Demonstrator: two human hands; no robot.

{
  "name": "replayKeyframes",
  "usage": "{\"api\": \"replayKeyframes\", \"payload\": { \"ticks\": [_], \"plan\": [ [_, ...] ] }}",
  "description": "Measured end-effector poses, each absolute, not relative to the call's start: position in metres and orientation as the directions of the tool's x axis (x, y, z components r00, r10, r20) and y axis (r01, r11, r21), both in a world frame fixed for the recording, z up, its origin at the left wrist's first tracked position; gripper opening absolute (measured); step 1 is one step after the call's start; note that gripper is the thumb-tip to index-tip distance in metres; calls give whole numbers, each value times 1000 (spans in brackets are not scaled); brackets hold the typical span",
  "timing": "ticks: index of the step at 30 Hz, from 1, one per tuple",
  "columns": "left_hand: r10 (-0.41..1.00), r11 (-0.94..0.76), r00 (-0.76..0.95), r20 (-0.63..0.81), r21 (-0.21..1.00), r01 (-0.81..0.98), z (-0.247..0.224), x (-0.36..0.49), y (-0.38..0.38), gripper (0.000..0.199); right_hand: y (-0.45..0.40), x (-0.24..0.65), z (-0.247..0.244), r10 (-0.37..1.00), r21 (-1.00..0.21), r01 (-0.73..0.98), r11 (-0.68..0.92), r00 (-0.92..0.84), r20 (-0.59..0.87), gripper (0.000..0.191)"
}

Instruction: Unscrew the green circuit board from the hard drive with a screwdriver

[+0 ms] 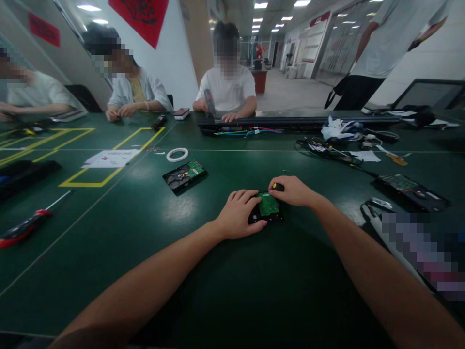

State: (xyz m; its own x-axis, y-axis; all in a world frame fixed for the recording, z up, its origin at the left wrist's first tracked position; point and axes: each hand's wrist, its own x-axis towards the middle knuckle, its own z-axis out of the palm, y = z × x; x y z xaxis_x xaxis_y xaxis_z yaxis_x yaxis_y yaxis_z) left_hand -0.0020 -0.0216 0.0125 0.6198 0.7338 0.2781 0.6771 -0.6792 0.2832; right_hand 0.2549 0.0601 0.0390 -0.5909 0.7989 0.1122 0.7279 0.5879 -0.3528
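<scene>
We see a hard drive (268, 207), green side up, flat on the tabletop (181, 291) before us. Our left hand (238, 213) is clamped across its left end, fingers and thumb at opposite edges; our right hand (293, 191) grips a black-and-yellow tool handle (278, 186) by its upper right corner. Farther left lies a second drive (185, 176), near a white ring (178, 154).

White ring (178, 160) near paper sheet (111, 159); red-black screwdriver (27, 228) at left.
</scene>
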Motion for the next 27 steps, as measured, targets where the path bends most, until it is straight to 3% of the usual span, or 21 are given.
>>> {"api": "replayKeyframes", "payload": {
  "ticks": [27],
  "plan": [
    [737, -676, 620, 271, 303, 672, 11, -3, -22, 68, 54, 244, 43, 800, -206, 773, 599, -591, 109, 13]
  ]
}}
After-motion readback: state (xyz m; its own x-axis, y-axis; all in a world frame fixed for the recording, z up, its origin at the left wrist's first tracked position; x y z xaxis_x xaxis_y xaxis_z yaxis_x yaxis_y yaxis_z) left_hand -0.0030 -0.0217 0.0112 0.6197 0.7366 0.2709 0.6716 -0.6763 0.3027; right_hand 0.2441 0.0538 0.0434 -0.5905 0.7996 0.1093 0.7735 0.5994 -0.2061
